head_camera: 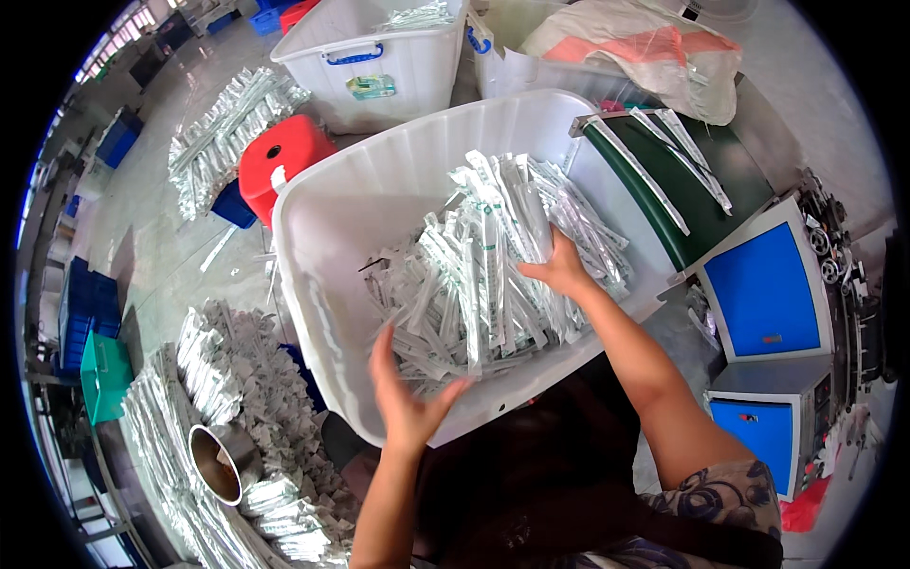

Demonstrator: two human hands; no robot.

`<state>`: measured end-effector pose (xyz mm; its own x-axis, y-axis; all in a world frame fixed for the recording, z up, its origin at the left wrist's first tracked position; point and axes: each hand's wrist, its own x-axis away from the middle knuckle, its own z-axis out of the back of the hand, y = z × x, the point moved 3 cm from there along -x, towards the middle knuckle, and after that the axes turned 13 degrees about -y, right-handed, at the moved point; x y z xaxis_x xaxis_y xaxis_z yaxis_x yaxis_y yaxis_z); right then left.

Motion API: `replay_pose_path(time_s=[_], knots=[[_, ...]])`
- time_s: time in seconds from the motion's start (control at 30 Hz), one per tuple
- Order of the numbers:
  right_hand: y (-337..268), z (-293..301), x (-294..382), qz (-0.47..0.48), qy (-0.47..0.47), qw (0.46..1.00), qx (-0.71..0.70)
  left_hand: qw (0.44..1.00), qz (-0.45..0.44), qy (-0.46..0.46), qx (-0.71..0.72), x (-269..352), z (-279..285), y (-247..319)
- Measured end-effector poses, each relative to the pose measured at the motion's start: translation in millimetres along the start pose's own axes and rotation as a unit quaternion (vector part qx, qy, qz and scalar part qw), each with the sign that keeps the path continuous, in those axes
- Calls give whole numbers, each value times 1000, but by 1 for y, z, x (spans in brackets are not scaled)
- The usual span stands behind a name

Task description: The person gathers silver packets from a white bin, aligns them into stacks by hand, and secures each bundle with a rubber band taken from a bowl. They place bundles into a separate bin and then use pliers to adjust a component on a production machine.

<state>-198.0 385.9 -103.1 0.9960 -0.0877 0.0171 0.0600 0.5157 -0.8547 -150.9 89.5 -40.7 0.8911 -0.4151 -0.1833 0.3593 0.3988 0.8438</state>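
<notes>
A large white plastic bin [355, 167] stands before me, with a heap of long, narrow sealed packets [490, 263] in clear and white wrapping. My right hand [561, 263] is at the upper right of the heap, thumb and fingers spread against the side of a bundle of packets; whether it grips them I cannot tell. My left hand [409, 405] is raised over the bin's near left part, thumb and fingers wide apart, holding nothing. Several packets lie on the green conveyor belt [640, 178], whose end reaches over the bin's right side.
A red stool [284, 160] stands left of the bin. Stacked packets [227, 135] and a metal cup [224, 462] among more bundles lie farther left. Behind are another white bin [398, 78] and a woven sack [640, 50]. A machine with blue doors [768, 291] stands at the right.
</notes>
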Motion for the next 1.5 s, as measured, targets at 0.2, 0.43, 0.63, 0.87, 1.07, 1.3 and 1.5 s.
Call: replay_pose_path(time_s=[0.2,0.43,0.63,0.87,1.07,1.3,1.5], knots=[[-119,-28,32,246,40,965,82,836,-35,-184,516,-103,-50,34],[-201,0,39,264,-176,946,69,969,-130,-7,209,-81,27,122],[-250,-25,97,169,-388,898,-125,821,177,-196,506,-27,75,110],[-199,-97,185,129,-321,931,115,641,182,-115,737,111,8,3],[-190,-87,177,93,-201,973,61,615,160,-94,767,109,5,-8],[-185,-86,147,21,-297,934,-198,570,91,-158,801,93,-8,-2],[-162,-109,173,53,-260,949,-170,625,169,-94,756,95,-7,-5]])
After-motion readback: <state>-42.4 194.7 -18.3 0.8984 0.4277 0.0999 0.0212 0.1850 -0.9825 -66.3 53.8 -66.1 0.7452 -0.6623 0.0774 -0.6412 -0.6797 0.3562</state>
